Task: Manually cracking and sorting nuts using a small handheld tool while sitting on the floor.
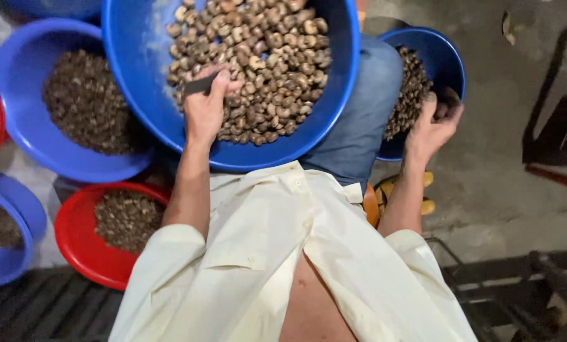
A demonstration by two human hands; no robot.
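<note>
Item: large blue basin point(138, 76) on the person's lap, approx. half full of brown-and-tan nuts point(264, 57), heaped toward the far and right side; bare blue wall on the near left. Left hand point(206, 104) inside the basin at the near edge of the heap, fingers curled tight round a small dark flat blade point(201, 84), blade end sticking out to the left, fingertips touching the nuts. Right hand point(432, 123) well apart from it, at the rim of a smaller blue bowl point(448, 57) beside the right knee; fingers closed on something small and dark, prob. a nut, can't tell for certain. That bowl holds dark nuts point(410, 88) piled against its near side. Between the two: knee in blue jeans point(359, 120). Nearer the camera: cream shirt point(271, 253), open at front, sleeves rolled. Left of the lap: blue bowl point(17, 82) w/ darker, finer pieces point(87, 101); near it a red bowl point(74, 240) w/ similar pieces; another blue bowl point(30, 215) at the left edge, part cut off. Right side: bare concrete floor point(505, 177), dark metal frame point(556, 126) at the edge.
</note>
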